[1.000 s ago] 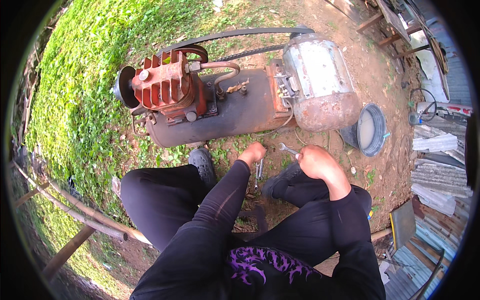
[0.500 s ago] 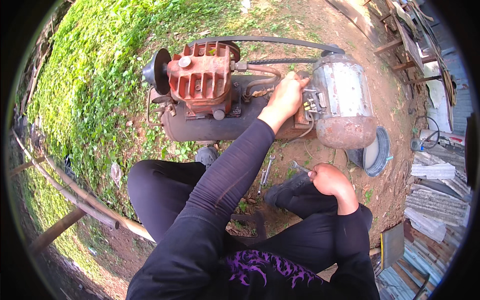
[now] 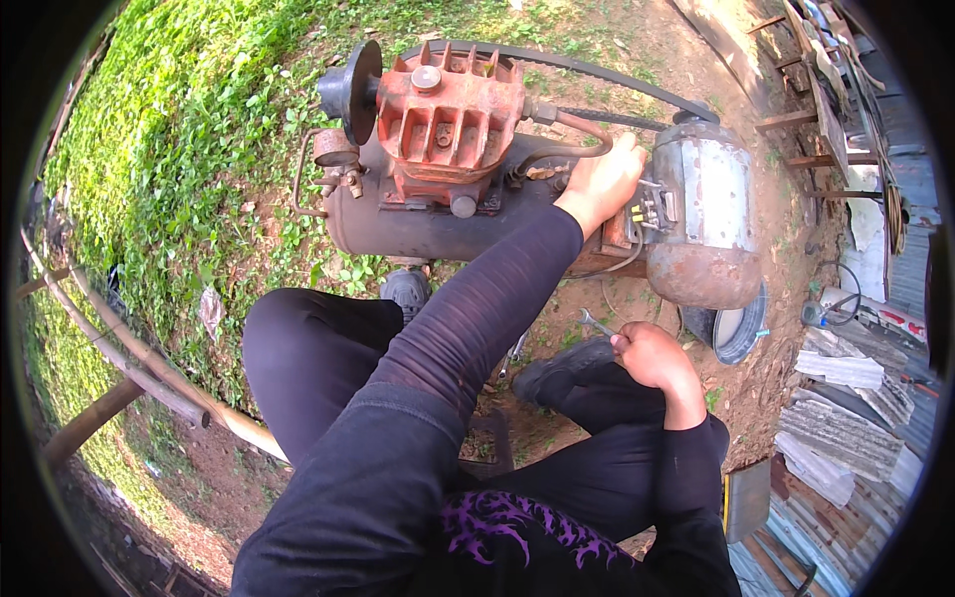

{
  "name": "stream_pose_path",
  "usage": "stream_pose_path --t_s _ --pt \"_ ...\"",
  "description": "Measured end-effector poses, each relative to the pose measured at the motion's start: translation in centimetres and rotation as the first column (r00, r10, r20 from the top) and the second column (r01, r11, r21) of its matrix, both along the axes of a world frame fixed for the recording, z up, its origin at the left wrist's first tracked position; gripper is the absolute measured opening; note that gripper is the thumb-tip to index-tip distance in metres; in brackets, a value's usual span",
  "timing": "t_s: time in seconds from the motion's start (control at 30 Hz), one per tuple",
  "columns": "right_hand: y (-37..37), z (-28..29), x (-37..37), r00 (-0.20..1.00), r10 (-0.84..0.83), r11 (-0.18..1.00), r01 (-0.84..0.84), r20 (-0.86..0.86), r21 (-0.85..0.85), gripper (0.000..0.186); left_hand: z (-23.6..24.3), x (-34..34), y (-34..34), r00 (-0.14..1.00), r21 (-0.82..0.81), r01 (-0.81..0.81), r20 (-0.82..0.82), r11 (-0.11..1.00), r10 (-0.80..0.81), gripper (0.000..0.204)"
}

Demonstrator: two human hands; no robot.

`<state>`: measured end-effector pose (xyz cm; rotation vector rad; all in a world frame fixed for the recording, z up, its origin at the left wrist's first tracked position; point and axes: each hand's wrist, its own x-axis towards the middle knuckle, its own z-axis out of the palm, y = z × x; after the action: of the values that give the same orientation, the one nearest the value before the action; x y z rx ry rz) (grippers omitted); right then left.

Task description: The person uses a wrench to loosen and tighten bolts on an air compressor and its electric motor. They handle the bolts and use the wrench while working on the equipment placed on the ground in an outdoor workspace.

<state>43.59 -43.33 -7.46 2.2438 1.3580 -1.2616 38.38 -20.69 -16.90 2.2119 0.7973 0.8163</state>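
An air compressor lies before me: a dark tank (image 3: 343, 224), a rusty red finned pump head (image 3: 448, 119) and a grey, rust-stained electric motor (image 3: 706, 189). My left hand (image 3: 605, 179) reaches to the motor's inner side, beside the exposed wire terminals (image 3: 647, 214). Its fingers are bent together near the motor's mount; what they grip is hidden. In my right hand (image 3: 655, 355), a wrench (image 3: 597, 320) is held over my bent leg, its open jaw pointing away from the fist. Another wrench (image 3: 507, 361) on the ground is partly covered by my left sleeve.
A black drive belt (image 3: 577, 65) runs loosely from the pump side to the motor. Behind the motor stands a dark bucket (image 3: 741, 328). Corrugated sheets (image 3: 846, 428) lie at the right; bamboo poles (image 3: 149, 358) cross the left, beside grass.
The view has tilted and shifted, so the compressor sits further right and at a slant. My left hand stays by the motor; my right still holds the wrench.
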Motion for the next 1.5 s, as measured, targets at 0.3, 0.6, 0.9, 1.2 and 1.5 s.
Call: stream_pose_path --t_s 0.3,0.6,0.9,1.2,1.5 --pt "-2.8 0.2 1.9 0.998 0.048 0.996 -0.050 0.033 0.071 0.032 0.0 0.4 -3.0 0.977 -0.128 -0.144 0.140 0.981 0.162 0.014" --pt "-6.6 2.6 11.8 0.990 0.070 0.989 -0.085 0.126 0.120 0.025 5.3 -8.0 -6.4 0.871 -0.329 0.118 -0.419 0.937 -0.257 0.034" --pt "-9.4 -2.5 20.9 0.994 -0.070 0.993 0.061 0.082 0.105 0.021 15.0 -5.4 -16.1 0.973 0.269 0.057 -0.229 0.961 0.006 0.038" --pt "-11.0 -3.6 24.9 0.920 -0.381 0.921 0.386 -0.094 0.043 0.038 16.4 10.2 -17.1 0.770 0.537 0.425 -0.638 0.728 0.021 0.072" --pt "-10.2 -2.8 26.0 0.809 -0.569 0.783 0.588 -0.150 0.204 0.032 16.7 10.4 -17.1 0.756 0.430 0.448 -0.651 0.784 -0.075 0.072"
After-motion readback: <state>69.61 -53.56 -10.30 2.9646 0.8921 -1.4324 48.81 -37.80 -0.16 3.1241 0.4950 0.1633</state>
